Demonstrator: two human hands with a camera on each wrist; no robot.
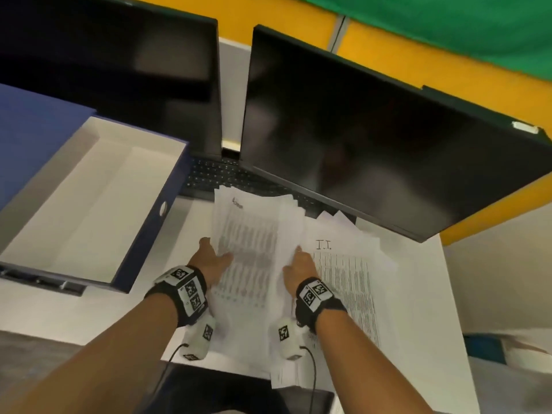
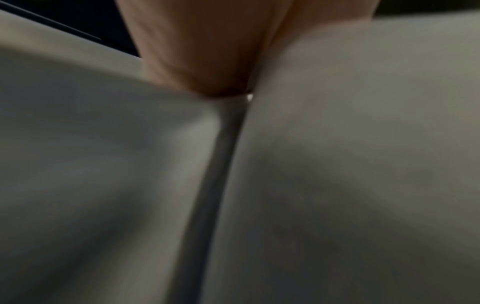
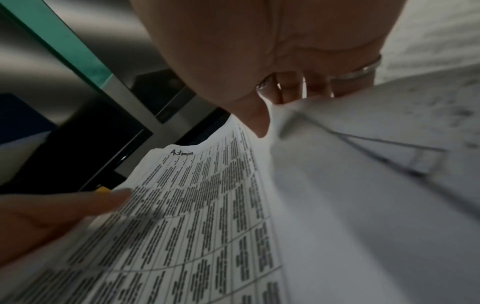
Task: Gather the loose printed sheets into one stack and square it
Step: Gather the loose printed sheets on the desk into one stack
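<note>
A loose bundle of printed sheets (image 1: 254,231) is lifted off the white desk, its far edges fanned and uneven. My left hand (image 1: 213,258) grips its left edge, and my right hand (image 1: 300,262) pinches its right edge. In the right wrist view the top sheet (image 3: 202,205) carries a printed table headed "Admin". There my right hand (image 3: 259,61) has its thumb over the paper and fingers behind it, and my left hand (image 3: 52,216) lies on the sheet's edge. The left wrist view is dark, showing my left hand (image 2: 202,51) against paper (image 2: 337,144). More sheets, the top one marked "I.T." (image 1: 343,279), lie at the right.
An open blue box file (image 1: 149,234) with a white inside lies at the left. Two dark monitors (image 1: 373,144) (image 1: 119,70) stand behind, with a black keyboard (image 1: 215,174) under them. The white desk (image 1: 418,309) ends at the right. A dark flat object (image 1: 224,389) sits at the near edge.
</note>
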